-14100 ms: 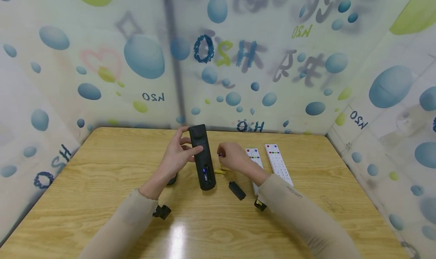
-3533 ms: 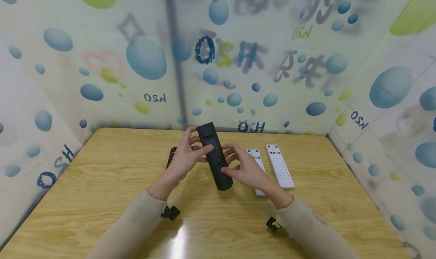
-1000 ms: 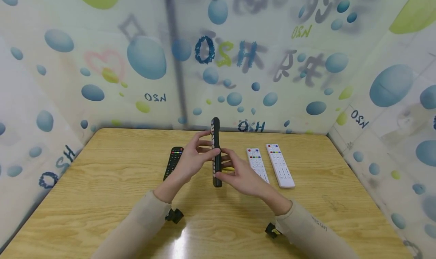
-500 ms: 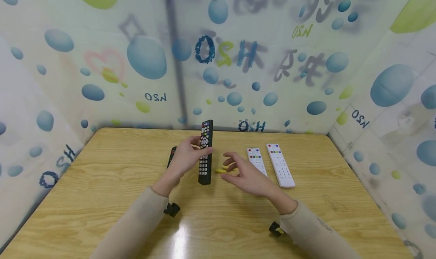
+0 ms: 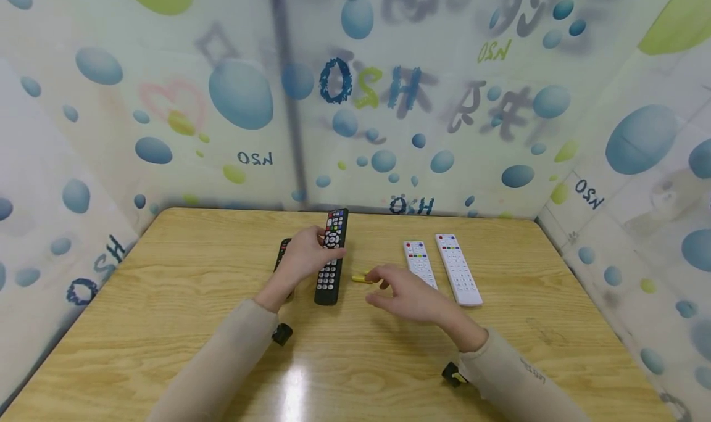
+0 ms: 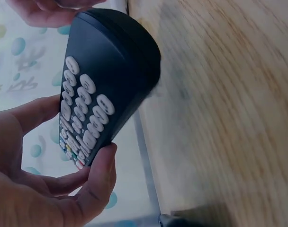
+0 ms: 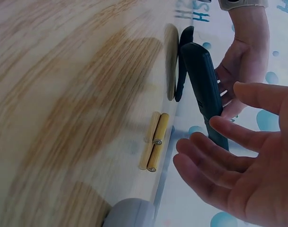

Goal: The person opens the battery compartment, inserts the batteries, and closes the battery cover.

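Observation:
My left hand [image 5: 302, 254] grips a black remote control [image 5: 328, 277], thumb on its right edge and fingers on the left. Its button side is up, and it is tilted just above the wooden table. In the left wrist view the remote's [image 6: 111, 61] near end and white buttons show large. My right hand [image 5: 408, 295] hovers apart from the remote, fingers loosely bent and holding nothing. Beside those fingertips lie yellow batteries [image 5: 361, 279], partly hidden in the head view. From the right wrist, two batteries [image 7: 161, 128] appear end to end on the tabletop.
A second black remote [image 5: 282, 249] lies on the table [image 5: 211, 323] left of the held one, partly behind my left hand. Two white remotes, a nearer one [image 5: 420, 261] and an outer one [image 5: 458, 271], lie to the right. A patterned wall [image 5: 355, 132] stands behind.
Earlier the remote's back faced up with its battery compartment open; later the cover was on. Since then it has been turned buttons up and lowered, and my right hand has let go and moved right.

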`<state>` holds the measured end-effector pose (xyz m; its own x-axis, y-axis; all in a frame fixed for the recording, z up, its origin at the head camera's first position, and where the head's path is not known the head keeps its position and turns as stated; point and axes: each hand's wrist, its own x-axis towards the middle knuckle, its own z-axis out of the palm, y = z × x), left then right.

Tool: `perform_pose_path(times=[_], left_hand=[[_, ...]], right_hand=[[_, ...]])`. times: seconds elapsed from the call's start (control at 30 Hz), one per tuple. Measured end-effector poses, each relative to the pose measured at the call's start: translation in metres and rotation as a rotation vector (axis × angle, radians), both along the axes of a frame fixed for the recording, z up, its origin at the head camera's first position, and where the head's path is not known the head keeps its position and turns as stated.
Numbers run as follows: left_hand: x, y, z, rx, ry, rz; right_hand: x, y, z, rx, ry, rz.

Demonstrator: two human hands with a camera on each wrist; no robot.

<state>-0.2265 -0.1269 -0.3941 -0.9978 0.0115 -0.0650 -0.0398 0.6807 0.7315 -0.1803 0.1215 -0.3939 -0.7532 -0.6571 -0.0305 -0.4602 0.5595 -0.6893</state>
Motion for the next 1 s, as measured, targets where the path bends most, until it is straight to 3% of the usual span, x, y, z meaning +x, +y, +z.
perform_pose_path(times=[0.53,1.0], left_hand=[[-0.011,0.001,0.000,-0.201,-0.092,-0.015],[-0.016,-0.001,-0.003,-0.346,-0.107,-0.035]], right_hand=[[-0.001,0.001,0.000,0.041,0.034,0.020],[0.001,0.000,0.002,0.057,0.033,0.019]])
